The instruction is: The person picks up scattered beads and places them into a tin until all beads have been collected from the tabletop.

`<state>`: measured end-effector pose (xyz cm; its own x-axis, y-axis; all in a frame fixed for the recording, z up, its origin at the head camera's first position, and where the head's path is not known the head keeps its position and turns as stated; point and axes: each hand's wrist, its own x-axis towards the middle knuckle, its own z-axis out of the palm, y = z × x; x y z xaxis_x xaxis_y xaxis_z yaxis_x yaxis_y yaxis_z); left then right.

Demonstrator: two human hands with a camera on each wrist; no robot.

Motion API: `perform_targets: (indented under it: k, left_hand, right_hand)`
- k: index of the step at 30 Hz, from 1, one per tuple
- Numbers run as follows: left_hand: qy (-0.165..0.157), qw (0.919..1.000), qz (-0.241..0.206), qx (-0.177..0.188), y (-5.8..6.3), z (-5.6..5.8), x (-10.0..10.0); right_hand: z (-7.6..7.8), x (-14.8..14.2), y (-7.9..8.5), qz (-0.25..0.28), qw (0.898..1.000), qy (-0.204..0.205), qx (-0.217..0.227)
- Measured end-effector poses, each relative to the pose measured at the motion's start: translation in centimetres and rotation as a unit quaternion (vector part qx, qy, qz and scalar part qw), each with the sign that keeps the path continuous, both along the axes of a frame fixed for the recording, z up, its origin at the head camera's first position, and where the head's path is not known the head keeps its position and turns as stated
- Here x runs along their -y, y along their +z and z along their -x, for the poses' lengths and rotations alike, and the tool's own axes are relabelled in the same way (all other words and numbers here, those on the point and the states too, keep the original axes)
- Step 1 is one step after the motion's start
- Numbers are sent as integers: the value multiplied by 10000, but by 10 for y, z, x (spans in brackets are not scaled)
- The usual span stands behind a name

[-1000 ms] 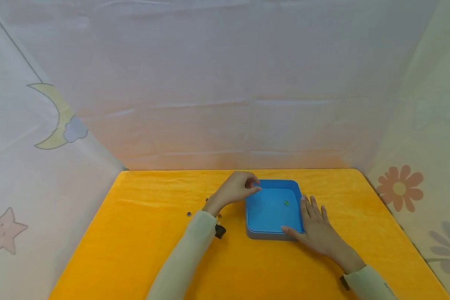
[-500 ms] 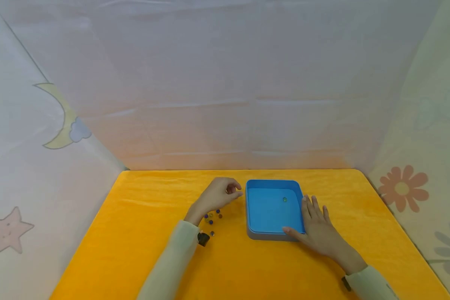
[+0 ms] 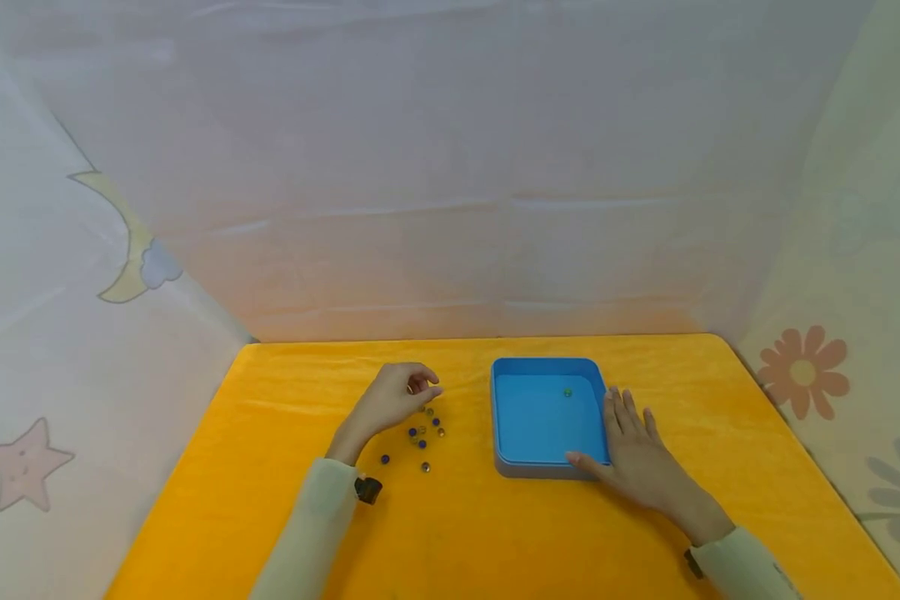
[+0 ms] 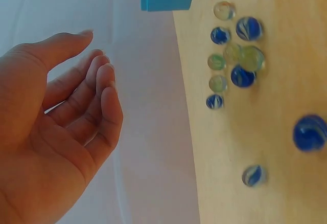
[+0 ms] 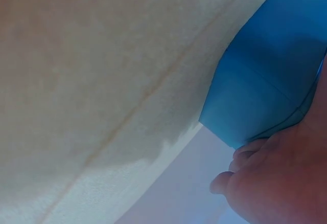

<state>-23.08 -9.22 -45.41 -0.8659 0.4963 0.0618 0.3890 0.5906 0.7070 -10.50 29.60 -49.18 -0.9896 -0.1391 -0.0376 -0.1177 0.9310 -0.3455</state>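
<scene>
My left hand (image 3: 392, 398) is above the left part of the table, its fingers loosely bent. The left wrist view shows the hand (image 4: 71, 116) with nothing between thumb and fingers. Below and beside it lie several glass marbles, among them a blue swirled marble (image 4: 249, 28), a pale green marble (image 4: 252, 59) and a dark blue marble (image 3: 386, 459) nearer the wrist. A square blue box (image 3: 551, 472) stands to the right, with one green marble (image 3: 567, 392) inside. My right hand (image 3: 637, 467) rests against the box's right side and near corner, fingers straight and thumb at the front rim.
A yellow cloth (image 3: 450, 533) covers the table. Pale fabric walls (image 3: 450, 167) stand close behind it and along both sides. Dark wrist cameras sit at both cuffs, the left camera (image 3: 368, 490) close to the marbles.
My left hand has moved left from over the box to above the marbles, uncovering more of them. The green marble has rolled slightly toward the box's far side. My right hand stays put.
</scene>
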Motion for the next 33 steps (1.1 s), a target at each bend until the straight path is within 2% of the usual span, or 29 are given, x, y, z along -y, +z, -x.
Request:
perform_targets:
  k: [7, 11, 22, 28, 33]
  left_hand:
    - [305, 9992, -83, 237, -5, -4, 24]
    - [443, 9987, -40, 236, -9, -5, 36]
    - [801, 9960, 28, 394, -28, -8, 68]
    - [875, 9949, 61, 509, -35, -10, 78]
    - [794, 9949, 155, 600, -43, -10, 85]
  right_hand:
    - [0, 1, -1, -59, 10000, 2, 13]
    - [1, 2, -1, -178, 9998, -7, -46]
    - [3, 4, 1, -344, 9994, -23, -27]
    - [3, 5, 1, -325, 9995, -31, -13]
    - [5, 5, -2, -273, 9996, -42, 2]
